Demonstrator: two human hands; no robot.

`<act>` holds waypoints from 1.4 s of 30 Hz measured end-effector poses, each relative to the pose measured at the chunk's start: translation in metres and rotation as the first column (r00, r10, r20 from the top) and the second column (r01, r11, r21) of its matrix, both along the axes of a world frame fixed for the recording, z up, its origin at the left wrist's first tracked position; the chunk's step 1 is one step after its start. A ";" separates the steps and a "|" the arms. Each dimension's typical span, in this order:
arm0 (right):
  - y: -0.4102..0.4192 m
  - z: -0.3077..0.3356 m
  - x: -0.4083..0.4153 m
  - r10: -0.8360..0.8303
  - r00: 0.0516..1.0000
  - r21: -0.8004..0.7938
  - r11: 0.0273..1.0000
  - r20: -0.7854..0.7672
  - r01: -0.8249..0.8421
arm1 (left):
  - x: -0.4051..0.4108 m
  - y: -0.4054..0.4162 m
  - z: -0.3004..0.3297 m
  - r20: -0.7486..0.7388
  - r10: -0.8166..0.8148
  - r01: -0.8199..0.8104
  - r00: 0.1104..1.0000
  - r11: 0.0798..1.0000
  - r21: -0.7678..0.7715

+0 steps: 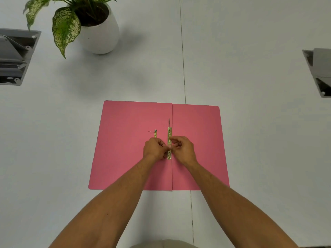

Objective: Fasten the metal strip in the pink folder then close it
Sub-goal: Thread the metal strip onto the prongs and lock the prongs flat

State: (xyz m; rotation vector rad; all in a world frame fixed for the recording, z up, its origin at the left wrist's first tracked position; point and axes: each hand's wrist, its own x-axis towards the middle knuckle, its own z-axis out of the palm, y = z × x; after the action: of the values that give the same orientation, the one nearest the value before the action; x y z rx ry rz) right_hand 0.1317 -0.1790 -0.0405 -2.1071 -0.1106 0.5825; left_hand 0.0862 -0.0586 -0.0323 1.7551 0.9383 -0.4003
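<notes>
The pink folder (125,151) lies open and flat on the white table. A gold metal strip (169,135) runs along the fold, with a thin prong standing up past its far end. A second small gold piece (155,134) pokes out from behind my left hand (154,148). My left hand and my right hand (182,149) meet over the middle of the strip, fingertips pinched on it. What the fingers hold beneath them is hidden.
A white pot with a speckled green plant (100,27) stands at the far left. Grey open cable hatches are set in the table at the left edge (16,56) and the right edge (320,72). A seam (183,68) runs down the table.
</notes>
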 end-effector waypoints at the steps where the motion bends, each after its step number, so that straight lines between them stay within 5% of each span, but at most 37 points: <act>1: -0.002 0.001 -0.001 0.026 1.000 -0.016 1.000 0.009 -0.025 | 0.000 0.000 0.000 -0.002 -0.001 0.001 1.000 1.000 -0.004; 16: -0.001 0.005 0.004 0.203 0.979 -0.142 0.970 0.013 -0.199 | -0.020 -0.003 0.006 -0.026 -0.069 0.065 0.997 0.992 -0.112; 23: -0.003 0.006 0.006 0.236 0.972 -0.127 0.963 -0.015 -0.236 | -0.027 -0.007 0.002 -0.008 0.099 -0.100 0.995 0.991 -0.094; 29: -0.003 0.009 0.008 0.287 0.957 -0.139 0.947 -0.035 -0.289 | -0.024 -0.012 0.008 0.016 -0.023 0.021 1.000 0.991 0.129; 42: -0.003 0.006 0.008 0.312 0.950 -0.165 0.936 -0.021 -0.311 | -0.037 -0.025 0.010 0.060 -0.299 0.262 0.952 0.903 0.341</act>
State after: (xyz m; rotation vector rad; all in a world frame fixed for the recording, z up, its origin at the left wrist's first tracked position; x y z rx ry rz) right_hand 0.1401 -0.1818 -0.0341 -2.2706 -0.4183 0.7975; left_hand 0.0488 -0.0832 -0.0227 2.2096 0.7001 -0.3377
